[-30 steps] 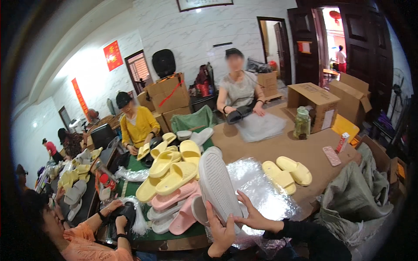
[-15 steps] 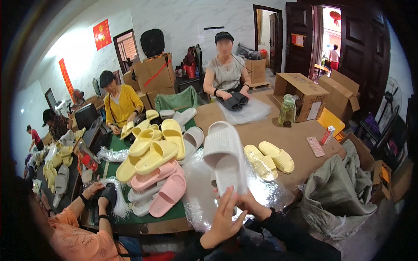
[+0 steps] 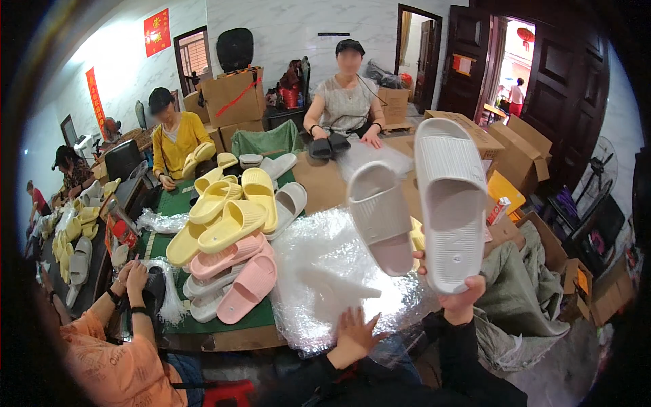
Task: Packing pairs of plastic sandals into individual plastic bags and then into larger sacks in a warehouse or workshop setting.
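Note:
A pair of pale grey slide sandals is raised over the table's right half. My right hand is closed on them at the heel end, thumb and fingers on either side. The second slide hangs tilted to the left of the first. Fingers spread, my left hand lies on the clear plastic bags at the near edge of the table. Just behind the raised pair, a yellow slide is mostly hidden.
Left of the bags is a heap of yellow slides, pink slides and grey ones. Across the table a person has dark slides. Nearby are a person in orange, a grey-green sack and cardboard boxes.
The grey slides have gone up and to the right in my right hand, and now show as two separate slides. My left hand has come off them, down onto the plastic bags.

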`<action>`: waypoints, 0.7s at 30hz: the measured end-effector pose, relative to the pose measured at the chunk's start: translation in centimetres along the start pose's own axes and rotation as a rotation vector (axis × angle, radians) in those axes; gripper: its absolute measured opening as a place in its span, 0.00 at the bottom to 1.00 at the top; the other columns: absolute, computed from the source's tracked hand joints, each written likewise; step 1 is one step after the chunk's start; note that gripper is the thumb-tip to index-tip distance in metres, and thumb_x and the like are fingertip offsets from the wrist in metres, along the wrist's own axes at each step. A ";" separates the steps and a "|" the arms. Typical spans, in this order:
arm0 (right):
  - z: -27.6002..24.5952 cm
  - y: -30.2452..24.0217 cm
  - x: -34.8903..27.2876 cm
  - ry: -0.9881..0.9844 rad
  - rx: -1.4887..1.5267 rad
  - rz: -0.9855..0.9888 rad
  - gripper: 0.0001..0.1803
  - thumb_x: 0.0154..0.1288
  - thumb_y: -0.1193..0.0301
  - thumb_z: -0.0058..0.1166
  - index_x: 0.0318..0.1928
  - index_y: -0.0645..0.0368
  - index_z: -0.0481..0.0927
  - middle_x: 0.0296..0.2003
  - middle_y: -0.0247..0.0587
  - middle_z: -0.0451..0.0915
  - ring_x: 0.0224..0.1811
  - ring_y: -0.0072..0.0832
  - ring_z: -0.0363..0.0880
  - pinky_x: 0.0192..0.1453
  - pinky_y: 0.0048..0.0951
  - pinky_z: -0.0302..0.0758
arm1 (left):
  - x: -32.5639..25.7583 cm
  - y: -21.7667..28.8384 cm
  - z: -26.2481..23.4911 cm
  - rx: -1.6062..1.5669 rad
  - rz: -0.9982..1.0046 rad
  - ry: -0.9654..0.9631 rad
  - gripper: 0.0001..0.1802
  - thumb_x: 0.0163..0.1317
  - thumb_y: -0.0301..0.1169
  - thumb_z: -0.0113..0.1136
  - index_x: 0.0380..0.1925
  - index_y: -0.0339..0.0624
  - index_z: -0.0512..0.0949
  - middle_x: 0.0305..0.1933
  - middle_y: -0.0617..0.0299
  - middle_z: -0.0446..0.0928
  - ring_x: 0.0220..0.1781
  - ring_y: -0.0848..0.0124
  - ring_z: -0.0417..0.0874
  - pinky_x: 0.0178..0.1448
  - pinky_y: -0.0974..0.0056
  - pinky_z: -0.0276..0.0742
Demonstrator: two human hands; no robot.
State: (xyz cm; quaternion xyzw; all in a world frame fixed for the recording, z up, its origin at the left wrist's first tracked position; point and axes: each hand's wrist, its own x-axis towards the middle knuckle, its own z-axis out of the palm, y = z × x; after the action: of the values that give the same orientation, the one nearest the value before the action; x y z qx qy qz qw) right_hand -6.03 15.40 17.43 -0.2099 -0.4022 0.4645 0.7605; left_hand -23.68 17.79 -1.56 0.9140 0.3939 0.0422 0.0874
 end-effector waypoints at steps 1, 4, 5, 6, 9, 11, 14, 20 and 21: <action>0.1 -0.6 -0.2 0.022 -0.001 -0.024 0.54 0.35 0.55 0.53 0.67 0.61 0.52 0.62 0.63 0.59 0.48 0.55 0.74 0.40 0.40 0.77 | 0.1 -0.3 0.4 -0.006 -0.086 -0.054 0.38 0.59 0.64 0.38 0.65 0.59 0.61 0.69 0.38 0.52 0.70 0.36 0.46 0.69 0.36 0.37; -0.9 -2.4 -1.4 0.031 -0.077 -0.034 0.55 0.35 0.55 0.53 0.67 0.61 0.51 0.62 0.63 0.58 0.48 0.56 0.74 0.40 0.40 0.77 | -0.1 -1.0 0.9 0.060 -0.122 0.074 0.39 0.58 0.66 0.38 0.64 0.58 0.63 0.67 0.32 0.51 0.69 0.32 0.44 0.67 0.32 0.34; -1.4 -2.9 -1.7 0.033 -0.083 -0.027 0.55 0.34 0.56 0.54 0.67 0.60 0.51 0.62 0.64 0.58 0.49 0.56 0.73 0.40 0.41 0.77 | 0.1 -1.7 1.6 0.002 -0.109 0.128 0.39 0.58 0.66 0.39 0.63 0.57 0.65 0.66 0.28 0.50 0.68 0.29 0.43 0.66 0.30 0.31; -1.7 -3.1 -2.1 0.040 -0.085 -0.031 0.55 0.34 0.56 0.54 0.67 0.60 0.51 0.62 0.64 0.58 0.49 0.56 0.73 0.40 0.41 0.77 | 0.2 -2.3 1.1 0.003 -0.101 0.124 0.39 0.58 0.66 0.39 0.63 0.57 0.65 0.66 0.28 0.50 0.68 0.29 0.43 0.66 0.30 0.31; -1.7 -3.1 -3.1 0.078 -0.118 0.018 0.55 0.34 0.57 0.54 0.68 0.59 0.51 0.62 0.66 0.57 0.50 0.57 0.73 0.40 0.40 0.77 | 0.5 -5.0 0.1 0.037 -0.081 0.075 0.38 0.56 0.65 0.43 0.63 0.58 0.65 0.67 0.31 0.52 0.69 0.31 0.45 0.66 0.31 0.30; -1.6 -2.9 -3.7 0.067 -0.153 0.088 0.56 0.33 0.57 0.55 0.68 0.60 0.50 0.62 0.67 0.56 0.50 0.59 0.72 0.41 0.42 0.77 | 0.4 -6.8 -1.0 0.088 -0.093 0.075 0.37 0.56 0.63 0.45 0.63 0.58 0.66 0.67 0.33 0.52 0.69 0.32 0.46 0.67 0.31 0.31; -1.9 -2.1 -4.6 0.019 -0.007 0.150 0.56 0.33 0.58 0.56 0.68 0.60 0.50 0.62 0.68 0.56 0.49 0.62 0.72 0.41 0.46 0.76 | 0.8 -9.6 -2.1 0.086 -0.111 0.096 0.36 0.55 0.58 0.53 0.62 0.55 0.66 0.68 0.36 0.53 0.70 0.39 0.48 0.68 0.34 0.31; -0.4 1.5 -4.9 -0.018 0.198 0.289 0.53 0.36 0.59 0.53 0.67 0.61 0.51 0.60 0.71 0.58 0.51 0.67 0.70 0.43 0.53 0.77 | 2.1 -10.8 -3.7 -0.606 -0.093 0.324 0.51 0.54 0.48 0.63 0.67 0.32 0.46 0.69 0.36 0.50 0.72 0.50 0.48 0.72 0.48 0.41; 0.0 2.0 -4.7 -0.040 0.237 0.344 0.52 0.37 0.58 0.52 0.67 0.61 0.51 0.60 0.71 0.57 0.51 0.66 0.70 0.44 0.53 0.77 | 2.2 -10.8 -3.4 -0.973 -0.114 0.176 0.48 0.59 0.38 0.61 0.66 0.27 0.41 0.68 0.39 0.53 0.70 0.51 0.54 0.70 0.51 0.51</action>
State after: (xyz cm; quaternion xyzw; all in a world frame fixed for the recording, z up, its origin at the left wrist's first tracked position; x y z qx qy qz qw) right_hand -8.27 12.24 14.07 -0.1753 -0.3182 0.6356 0.6812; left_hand -30.42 27.08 -0.28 0.7372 0.3838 0.2935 0.4724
